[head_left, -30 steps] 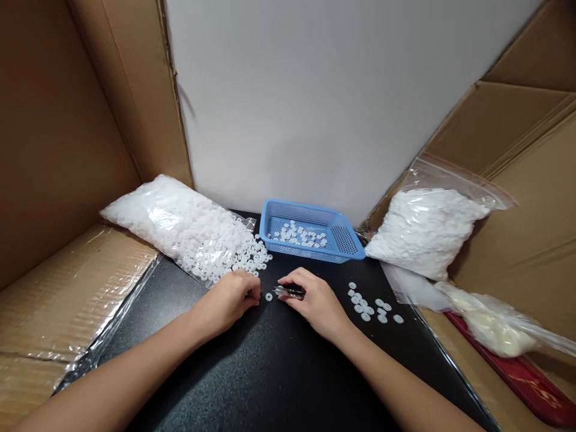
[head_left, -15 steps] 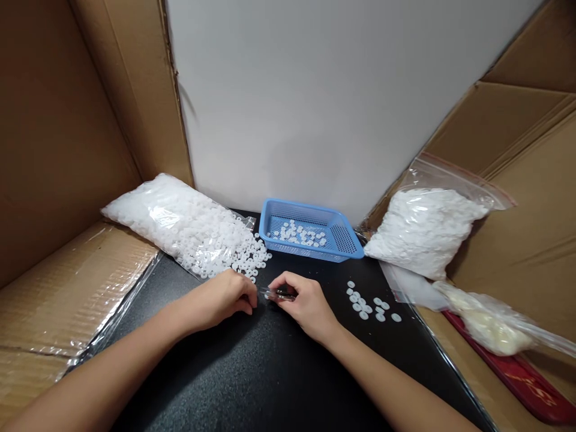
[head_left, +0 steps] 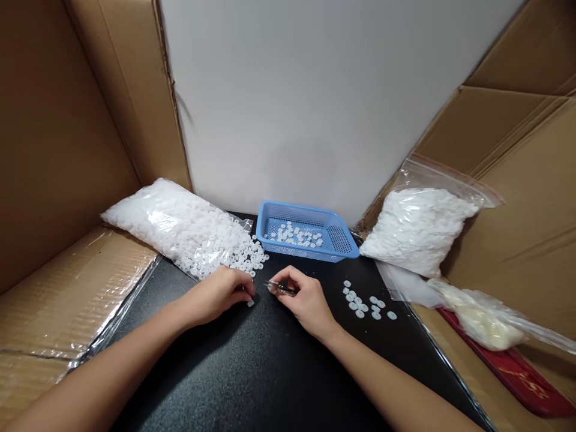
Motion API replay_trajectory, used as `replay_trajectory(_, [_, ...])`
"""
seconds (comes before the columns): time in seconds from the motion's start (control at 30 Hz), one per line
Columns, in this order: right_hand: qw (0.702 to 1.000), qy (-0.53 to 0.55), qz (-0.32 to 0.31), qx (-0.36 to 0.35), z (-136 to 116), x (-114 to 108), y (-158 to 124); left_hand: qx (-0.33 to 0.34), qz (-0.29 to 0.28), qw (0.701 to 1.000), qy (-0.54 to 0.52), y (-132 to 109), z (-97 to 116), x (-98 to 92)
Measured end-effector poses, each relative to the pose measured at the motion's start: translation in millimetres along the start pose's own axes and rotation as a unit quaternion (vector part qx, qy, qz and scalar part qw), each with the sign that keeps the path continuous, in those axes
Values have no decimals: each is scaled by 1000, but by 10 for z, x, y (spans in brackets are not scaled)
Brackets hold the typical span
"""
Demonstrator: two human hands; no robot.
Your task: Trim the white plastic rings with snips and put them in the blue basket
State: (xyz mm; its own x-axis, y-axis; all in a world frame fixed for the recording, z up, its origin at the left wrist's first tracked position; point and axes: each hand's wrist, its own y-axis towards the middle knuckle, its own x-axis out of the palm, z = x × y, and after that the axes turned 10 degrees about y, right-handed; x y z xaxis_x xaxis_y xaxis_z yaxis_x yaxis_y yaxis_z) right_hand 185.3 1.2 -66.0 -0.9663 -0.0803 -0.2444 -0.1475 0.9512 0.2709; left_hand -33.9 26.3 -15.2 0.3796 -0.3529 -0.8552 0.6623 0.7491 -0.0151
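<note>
My left hand (head_left: 224, 291) is closed in a pinch, with a small white plastic ring (head_left: 251, 303) showing below its fingertips, just above the black tabletop (head_left: 252, 366). Across a narrow gap, my right hand (head_left: 309, 303) grips a slim, shiny tool (head_left: 282, 289) with a dark handle part; its pale tip points left, and its exact kind is too small to tell. Behind my left hand, many white rings spill out of a clear plastic bag (head_left: 180, 225). A blue mesh basket (head_left: 297, 210) beyond both hands holds several more white pieces.
Loose white discs (head_left: 360, 305) lie right of my right hand. A zip bag of white pieces (head_left: 418, 228) leans against cardboard (head_left: 517, 144) at the right. Near it are a knotted bag (head_left: 481, 321) and a red case (head_left: 522, 381). A white wall (head_left: 315, 90) stands behind.
My left fingertips have shifted slightly, and a white ring now shows beneath them. The tool in my right hand has tilted a little and its tip sits slightly higher.
</note>
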Motion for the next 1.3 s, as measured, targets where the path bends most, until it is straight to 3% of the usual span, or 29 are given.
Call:
replay_trajectory(0.13, [999, 10, 52, 1, 51, -37, 7, 47, -36, 998, -1, -14, 92, 86])
replay_trajectory(0.3, [998, 23, 64, 0, 83, -40, 8, 81, -50, 995, -5, -18, 106, 117])
replay_trajectory(0.57, [998, 44, 50, 4, 56, -2, -24, 68, -25, 997, -36, 32, -78, 158])
replay_trajectory(1.0, [997, 53, 54, -2, 42, -4, -40, 70, -39, 992, -99, 20, -93, 124])
replay_trajectory(1.17, [996, 69, 47, -2, 16, -10, -52, 57, -35, 985, -158, 40, -87, 157])
replay_trajectory(1.3, [995, 100, 14, -3, -33, -7, -76, 5, -10, 969, -248, 31, -42, 210])
